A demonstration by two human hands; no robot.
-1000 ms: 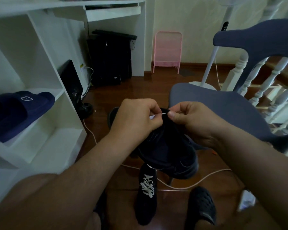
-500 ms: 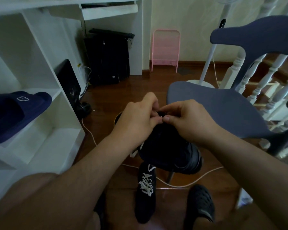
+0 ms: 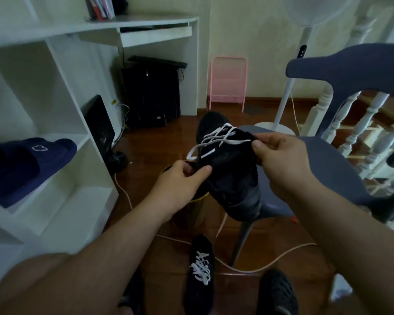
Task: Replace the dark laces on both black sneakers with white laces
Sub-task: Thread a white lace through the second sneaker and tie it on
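A black sneaker (image 3: 231,169) is held up in front of me, toe pointing away, with a white lace (image 3: 218,138) criss-crossed over its upper part. My left hand (image 3: 182,178) pinches the shoe's near left edge by the opening. My right hand (image 3: 280,158) grips the right side of the shoe near the tongue. A loose white lace end (image 3: 221,225) hangs below the shoe. The second black sneaker (image 3: 200,276) stands on the floor below, laced in white.
A blue-grey chair (image 3: 341,169) stands right behind the shoe. White shelving (image 3: 55,155) at left holds a navy slipper (image 3: 27,164). A gold bin (image 3: 192,210) sits under my left hand. A white cable (image 3: 266,260) runs over the wooden floor. A dark clog (image 3: 275,294) is at the bottom.
My hands have moved apart from a close pinch at the shoe's top. The sneaker now tips with its laced upper facing me, and the white lacing shows.
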